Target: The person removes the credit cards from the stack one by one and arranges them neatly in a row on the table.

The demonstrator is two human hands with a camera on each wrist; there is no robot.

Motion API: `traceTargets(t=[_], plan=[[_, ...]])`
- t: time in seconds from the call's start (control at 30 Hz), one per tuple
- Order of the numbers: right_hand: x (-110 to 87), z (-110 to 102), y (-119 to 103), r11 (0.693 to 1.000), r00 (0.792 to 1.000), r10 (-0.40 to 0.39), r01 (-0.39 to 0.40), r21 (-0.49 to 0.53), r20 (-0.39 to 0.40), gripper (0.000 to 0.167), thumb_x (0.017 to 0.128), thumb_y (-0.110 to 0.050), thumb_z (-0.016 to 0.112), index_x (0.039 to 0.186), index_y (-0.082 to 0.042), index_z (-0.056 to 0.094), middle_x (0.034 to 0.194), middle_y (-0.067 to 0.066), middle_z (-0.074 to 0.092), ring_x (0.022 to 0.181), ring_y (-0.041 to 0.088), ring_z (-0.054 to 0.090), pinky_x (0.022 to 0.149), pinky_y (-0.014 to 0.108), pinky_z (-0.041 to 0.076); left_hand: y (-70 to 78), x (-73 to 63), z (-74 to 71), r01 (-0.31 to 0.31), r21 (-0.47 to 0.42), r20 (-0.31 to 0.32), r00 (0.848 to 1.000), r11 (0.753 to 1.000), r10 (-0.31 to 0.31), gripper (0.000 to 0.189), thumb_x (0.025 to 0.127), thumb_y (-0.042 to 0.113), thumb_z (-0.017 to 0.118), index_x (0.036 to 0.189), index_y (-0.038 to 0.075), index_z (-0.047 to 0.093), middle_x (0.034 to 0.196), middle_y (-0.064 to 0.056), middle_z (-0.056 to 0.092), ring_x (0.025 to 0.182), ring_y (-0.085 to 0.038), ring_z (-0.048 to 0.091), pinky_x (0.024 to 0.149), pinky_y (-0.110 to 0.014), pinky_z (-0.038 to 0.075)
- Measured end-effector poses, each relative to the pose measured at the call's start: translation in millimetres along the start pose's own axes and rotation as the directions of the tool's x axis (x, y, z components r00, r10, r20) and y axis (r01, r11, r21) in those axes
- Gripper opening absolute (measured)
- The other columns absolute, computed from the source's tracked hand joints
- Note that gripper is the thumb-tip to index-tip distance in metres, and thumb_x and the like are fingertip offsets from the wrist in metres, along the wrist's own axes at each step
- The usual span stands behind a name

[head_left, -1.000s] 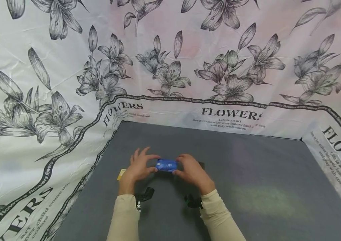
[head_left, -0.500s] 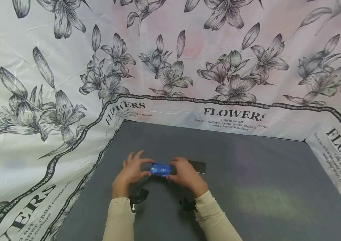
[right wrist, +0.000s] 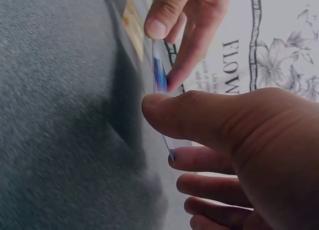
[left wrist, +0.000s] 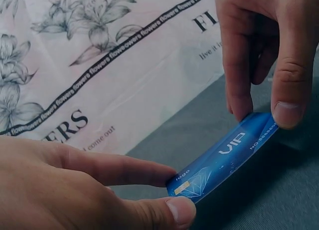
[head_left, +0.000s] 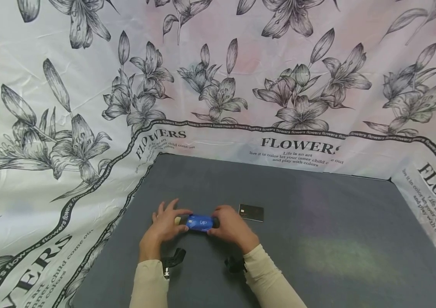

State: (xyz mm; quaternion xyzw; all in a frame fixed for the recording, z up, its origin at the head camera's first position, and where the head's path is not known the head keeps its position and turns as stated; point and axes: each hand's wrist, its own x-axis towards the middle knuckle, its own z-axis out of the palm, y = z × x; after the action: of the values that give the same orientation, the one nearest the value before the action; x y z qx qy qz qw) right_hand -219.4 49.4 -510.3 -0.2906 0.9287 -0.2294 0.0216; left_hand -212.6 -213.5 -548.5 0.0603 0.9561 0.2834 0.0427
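A blue card [head_left: 200, 223] printed "VIP" is stretched between both hands above the grey table. My left hand [head_left: 164, 224] pinches its left end between thumb and index finger, the other fingers spread. At the opposite end, my right hand [head_left: 231, 224] pinches it with thumb and fingers. The left wrist view shows the blue card [left wrist: 227, 157] slightly bowed, with a gold chip and white lettering. From the right wrist, the blue card [right wrist: 159, 75] appears nearly edge-on, its shadow on the tabletop below.
A black card [head_left: 251, 212] with a chip lies on the table [head_left: 337, 239] beyond the right hand. A yellow card [right wrist: 133, 28] lies near the left hand, mostly hidden in the head view. Flower-printed cloth [head_left: 218, 141] walls the table's back and sides.
Both hands have moved left and nearer to the person, carrying the blue card. The black card, mostly covered by the right hand before, is now in full view.
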Motion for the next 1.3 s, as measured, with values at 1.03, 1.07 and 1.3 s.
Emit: traceTargets(t=[1.03,1.07,1.3], plan=[[7.8,25.9,-21.5,0.995,0.999,0.021,-0.023,-0.097,-0.024,0.040,0.084,-0.034,0.096,0.109,-0.005,0.084,0.124,0.013,0.074,0.117,0.031,0.068,0.099,0.046,0.061,-4.3,-24.9,-5.9,0.036,-0.016,-0.051,0.998,0.999,-0.037,0.047,0.092,0.020,0.090,0.136,0.030,0.079,0.174,-0.026,0.033,0.159,-0.068,0.012,0.117,-0.093,0.008],[7.6,26.1,-21.9,0.995,0.999,0.020,-0.022,-0.097,-0.027,0.040,0.083,-0.033,0.096,0.109,-0.005,0.084,0.124,0.013,0.075,0.117,0.031,0.068,0.099,0.046,0.061,-4.5,-25.2,-5.8,0.035,-0.018,-0.054,0.998,0.999,-0.036,0.047,0.092,0.019,0.090,0.136,0.031,0.079,0.174,-0.026,0.033,0.159,-0.068,0.012,0.117,-0.093,0.008],[6.8,28.8,-25.2,0.995,0.999,0.037,-0.039,-0.094,-0.026,0.041,0.083,-0.033,0.097,0.111,-0.005,0.085,0.125,0.014,0.075,0.118,0.030,0.068,0.099,0.046,0.061,10.8,-33.9,-15.9,0.057,-0.011,-0.043,0.997,0.998,-0.058,0.047,0.091,0.014,0.089,0.135,0.026,0.079,0.173,-0.028,0.033,0.159,-0.068,0.013,0.118,-0.092,0.009]])
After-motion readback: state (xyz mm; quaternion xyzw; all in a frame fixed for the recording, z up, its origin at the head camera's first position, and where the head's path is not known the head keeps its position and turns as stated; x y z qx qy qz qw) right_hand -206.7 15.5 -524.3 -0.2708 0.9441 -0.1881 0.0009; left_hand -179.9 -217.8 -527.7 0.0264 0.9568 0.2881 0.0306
